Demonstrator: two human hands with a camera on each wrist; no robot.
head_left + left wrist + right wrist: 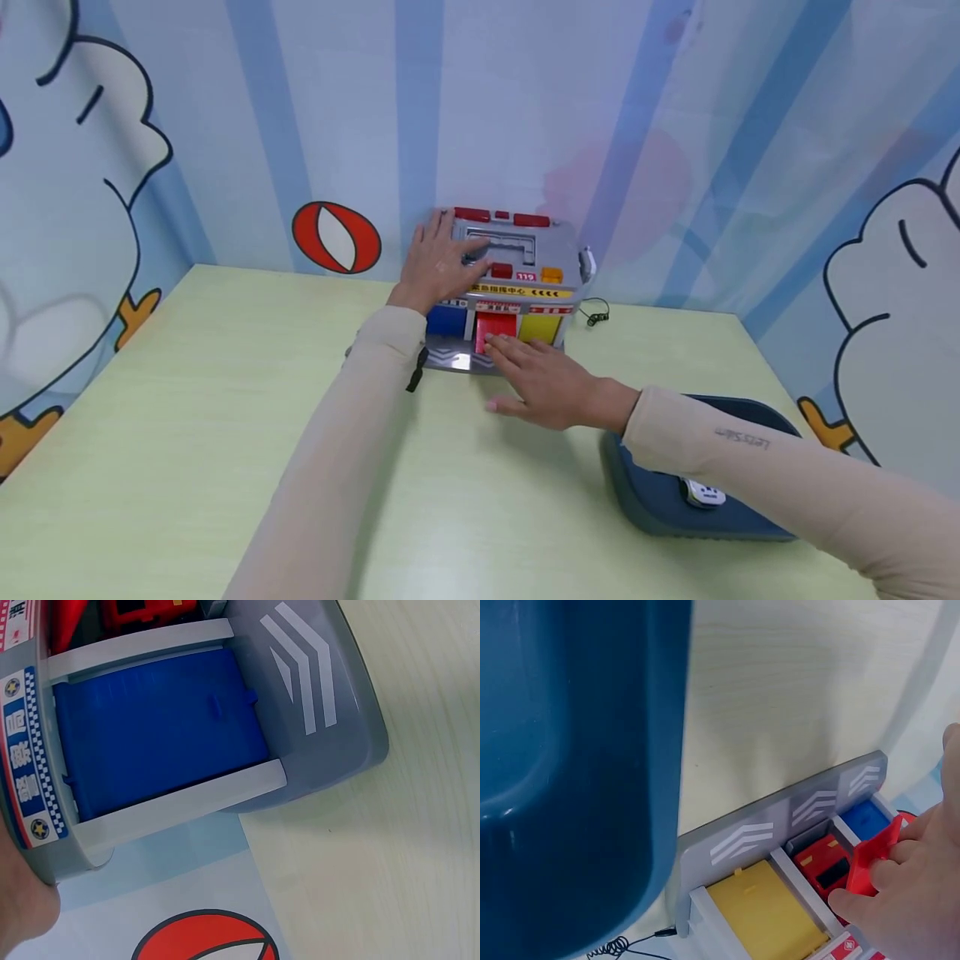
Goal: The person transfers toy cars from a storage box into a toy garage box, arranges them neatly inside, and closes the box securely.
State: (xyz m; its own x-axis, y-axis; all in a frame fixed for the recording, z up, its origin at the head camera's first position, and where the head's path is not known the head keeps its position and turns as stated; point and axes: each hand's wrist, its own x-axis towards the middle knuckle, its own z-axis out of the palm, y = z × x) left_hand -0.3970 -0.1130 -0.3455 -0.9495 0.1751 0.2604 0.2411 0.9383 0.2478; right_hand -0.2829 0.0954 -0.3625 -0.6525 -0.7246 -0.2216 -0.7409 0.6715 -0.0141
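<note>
A grey toy garage (525, 287) with three coloured doors stands at the back of the table. My left hand (438, 262) rests on its roof, fingers spread. At the middle bay, the fingers of my right hand (551, 383) touch the red door (870, 859), which is swung up and outward. Under that door sits a red toy car (826, 862) with a dark window, partly hidden. The blue door (157, 727) and the yellow door (765, 911) lie flat across the bays on either side.
A dark blue tray (637, 508) stands at the right under my right forearm, with a small white toy car (703, 493) in it. A thin black cord (597, 317) lies coiled beside the garage. Behind the table hangs a striped printed cloth (487, 100).
</note>
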